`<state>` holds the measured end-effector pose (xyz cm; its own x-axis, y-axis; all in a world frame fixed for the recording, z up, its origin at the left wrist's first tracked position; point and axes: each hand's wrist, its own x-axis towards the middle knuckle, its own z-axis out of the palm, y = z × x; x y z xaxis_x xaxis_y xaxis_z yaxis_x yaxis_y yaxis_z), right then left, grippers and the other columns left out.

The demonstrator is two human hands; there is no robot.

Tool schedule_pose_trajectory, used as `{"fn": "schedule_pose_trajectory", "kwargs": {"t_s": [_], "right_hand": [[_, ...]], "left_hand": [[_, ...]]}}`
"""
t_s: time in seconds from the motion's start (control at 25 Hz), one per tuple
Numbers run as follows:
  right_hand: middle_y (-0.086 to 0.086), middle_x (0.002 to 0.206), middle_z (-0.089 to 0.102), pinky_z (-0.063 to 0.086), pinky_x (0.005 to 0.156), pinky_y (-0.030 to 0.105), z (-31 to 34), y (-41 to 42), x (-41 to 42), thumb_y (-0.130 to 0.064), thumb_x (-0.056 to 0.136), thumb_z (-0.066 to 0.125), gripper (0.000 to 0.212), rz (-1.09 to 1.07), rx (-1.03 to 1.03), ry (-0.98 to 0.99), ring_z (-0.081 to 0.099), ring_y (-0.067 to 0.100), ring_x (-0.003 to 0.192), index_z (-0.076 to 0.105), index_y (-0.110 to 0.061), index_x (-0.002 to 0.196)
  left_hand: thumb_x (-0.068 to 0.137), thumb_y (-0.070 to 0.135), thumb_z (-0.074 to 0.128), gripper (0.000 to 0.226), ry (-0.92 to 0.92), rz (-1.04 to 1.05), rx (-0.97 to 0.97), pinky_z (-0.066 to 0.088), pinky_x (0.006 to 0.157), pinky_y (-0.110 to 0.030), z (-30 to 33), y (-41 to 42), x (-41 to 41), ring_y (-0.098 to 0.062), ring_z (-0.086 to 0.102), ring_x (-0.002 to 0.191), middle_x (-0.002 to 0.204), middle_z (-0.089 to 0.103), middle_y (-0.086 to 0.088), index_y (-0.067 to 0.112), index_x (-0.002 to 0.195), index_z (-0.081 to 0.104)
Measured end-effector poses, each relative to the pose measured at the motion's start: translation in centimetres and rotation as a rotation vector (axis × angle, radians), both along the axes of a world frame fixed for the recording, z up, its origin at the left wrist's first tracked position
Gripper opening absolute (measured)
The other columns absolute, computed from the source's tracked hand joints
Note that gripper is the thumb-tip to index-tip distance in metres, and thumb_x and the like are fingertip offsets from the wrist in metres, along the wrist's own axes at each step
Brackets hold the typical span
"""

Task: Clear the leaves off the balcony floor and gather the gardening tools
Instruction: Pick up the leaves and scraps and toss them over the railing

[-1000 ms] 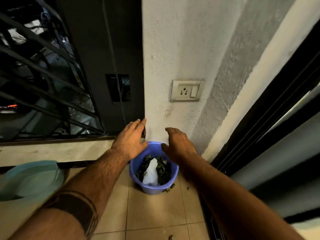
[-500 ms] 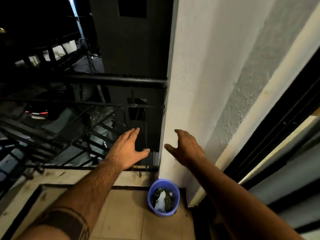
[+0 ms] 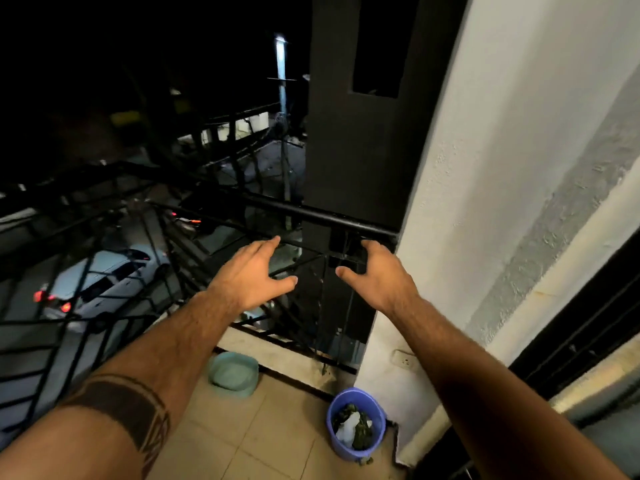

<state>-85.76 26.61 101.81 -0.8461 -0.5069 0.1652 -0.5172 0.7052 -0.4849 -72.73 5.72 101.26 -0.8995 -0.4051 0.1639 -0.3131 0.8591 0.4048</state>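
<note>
Head view, night, on a tiled balcony: a person's left hand [image 3: 251, 277] and right hand [image 3: 375, 277] are raised side by side in front of the black railing [image 3: 311, 214], fingers spread and relaxed, gripping nothing and not touching each other. Well below the right hand, against the foot of the white wall [image 3: 485, 202], one blue bucket [image 3: 356, 401] stands upright on the balcony floor [image 3: 270, 438], holding dark leaves [image 3: 362, 433] and a white crumpled piece that cannot be identified. A few stray leaf bits lie just beside the bucket's base. Below the left hand, one pale green basin [image 3: 233, 374] sits near the railing's kerb. Judged from this, most of the leaves appear gathered; the visible tiles look nearly clear. No gardening tools can be seen, so whether they are collected cannot be told. Count: two hands, one bucket, one basin, one wall socket [image 3: 405, 360].
</note>
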Motion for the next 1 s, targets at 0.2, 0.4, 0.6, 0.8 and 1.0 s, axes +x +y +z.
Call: {"fn": "schedule_pose_trajectory", "kwargs": {"t_s": [0.2, 0.4, 0.6, 0.8, 1.0], "right_hand": [[0.006, 0.152, 0.044, 0.044, 0.108, 0.045, 1.2, -4.9, 3.6, -0.061, 0.086, 0.065, 0.085, 0.21, 0.022, 0.004, 0.043, 0.027, 0.138, 0.034, -0.017, 0.152], [0.007, 0.152, 0.043, 0.044, 0.109, 0.044, 1.6, -12.4, 8.3, -0.06, 0.086, 0.065, 0.085, 0.406, 0.049, 0.022, 0.042, 0.026, 0.14, 0.034, -0.017, 0.152], [0.008, 0.152, 0.043, 0.042, 0.109, 0.042, 1.5, -22.1, 14.3, -0.061, 0.086, 0.066, 0.086, 0.556, 0.094, 0.035, 0.041, 0.027, 0.139, 0.034, -0.016, 0.152], [0.009, 0.153, 0.042, 0.036, 0.114, 0.04, 0.4, -32.0, 23.1, -0.069, 0.087, 0.058, 0.089, 0.785, 0.067, 0.068, 0.036, 0.026, 0.142, 0.035, -0.014, 0.153], [0.012, 0.165, 0.023, 0.017, 0.124, 0.039, -1.3, -39.8, 33.8, -0.079, 0.087, 0.044, 0.101, 1.079, 0.058, 0.082, 0.019, 0.026, 0.152, 0.026, -0.009, 0.157]], "left_hand": [[0.083, 0.064, 0.062, 0.095, -0.009, 0.186, -0.001, 0.028, 0.118, -0.037, 0.8, -2.1, 7.2, -0.025, 0.028, 0.146, 0.16, 0.029, -0.004, 0.025, 0.159, 0.019], [0.081, 0.068, 0.06, 0.096, -0.024, 0.381, 0.005, 0.03, 0.118, -0.038, 0.2, -6.9, 15.2, -0.025, 0.031, 0.145, 0.16, 0.031, -0.006, 0.024, 0.158, 0.022], [0.075, 0.071, 0.058, 0.098, -0.035, 0.554, 0.0, 0.033, 0.116, -0.038, -0.3, -13.0, 24.3, -0.026, 0.036, 0.142, 0.156, 0.037, -0.008, 0.022, 0.155, 0.029], [0.069, 0.086, 0.035, 0.11, -0.05, 0.764, -0.133, 0.026, 0.119, -0.036, -0.8, -17.5, 35.6, -0.027, 0.032, 0.145, 0.157, 0.037, -0.007, 0.018, 0.155, 0.031], [0.074, 0.091, 0.028, 0.114, -0.082, 1.064, -0.171, 0.01, 0.125, -0.038, -1.9, -17.6, 46.3, -0.024, 0.01, 0.154, 0.166, 0.016, -0.004, 0.018, 0.16, 0.014]]}}
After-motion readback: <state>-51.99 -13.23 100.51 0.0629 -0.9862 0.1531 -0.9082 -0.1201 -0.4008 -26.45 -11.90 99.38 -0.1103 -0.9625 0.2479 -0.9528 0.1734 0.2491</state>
